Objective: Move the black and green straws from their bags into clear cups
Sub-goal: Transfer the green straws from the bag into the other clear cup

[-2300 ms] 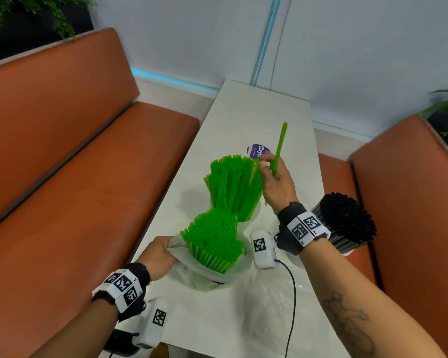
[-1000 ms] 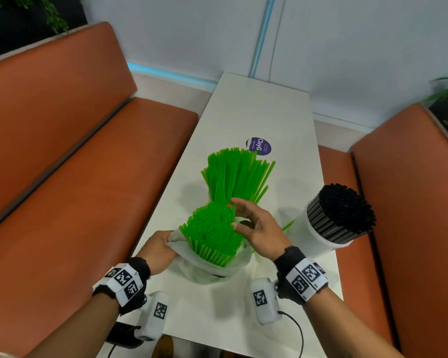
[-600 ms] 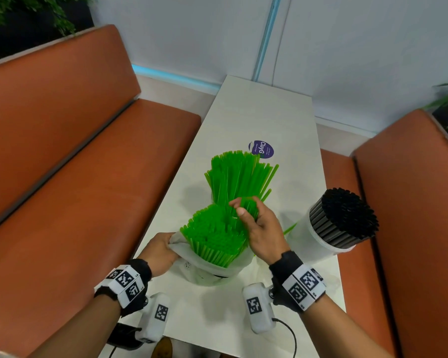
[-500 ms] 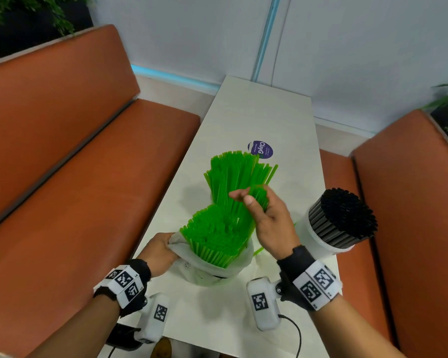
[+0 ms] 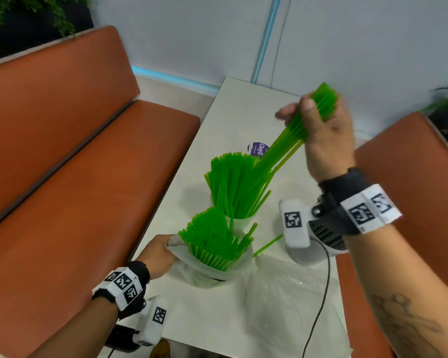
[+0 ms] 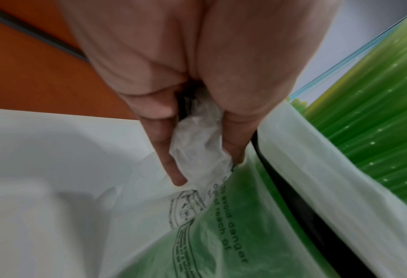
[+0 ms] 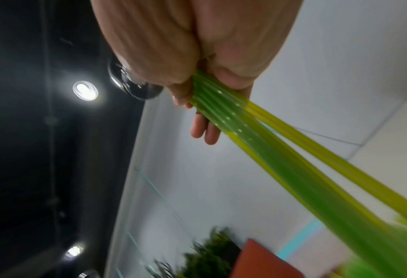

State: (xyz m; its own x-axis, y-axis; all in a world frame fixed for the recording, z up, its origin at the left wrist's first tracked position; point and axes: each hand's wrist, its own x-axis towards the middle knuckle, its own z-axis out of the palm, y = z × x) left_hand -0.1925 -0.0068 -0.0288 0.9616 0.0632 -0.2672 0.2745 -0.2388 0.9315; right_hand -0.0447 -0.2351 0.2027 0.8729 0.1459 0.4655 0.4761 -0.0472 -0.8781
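Observation:
My right hand [image 5: 318, 120] is raised above the table and grips a bunch of green straws [image 5: 292, 138] near their upper ends; their lower ends slant down toward the clear cup [image 5: 241, 220] full of green straws. In the right wrist view the fingers [image 7: 205, 131] curl round the bunch [image 7: 224, 112]. My left hand [image 5: 158, 251] pinches the rim of the plastic bag [image 5: 207, 270] that holds more green straws [image 5: 210, 239]. The left wrist view shows its fingers [image 6: 169, 156] squeezing crumpled bag film [image 6: 197, 146]. The cup of black straws is mostly hidden behind my right wrist.
One loose green straw [image 5: 267, 245] lies on the white table [image 5: 233, 117] beside the bag. An empty clear bag [image 5: 282, 301] lies flat at the near right. Orange benches [image 5: 75, 192] flank the table. A purple sticker [image 5: 258, 149] sits beyond the cup.
My right hand took hold of a bunch of green straws in the bag and lifted it up and to the right. My left hand stayed on the bag rim.

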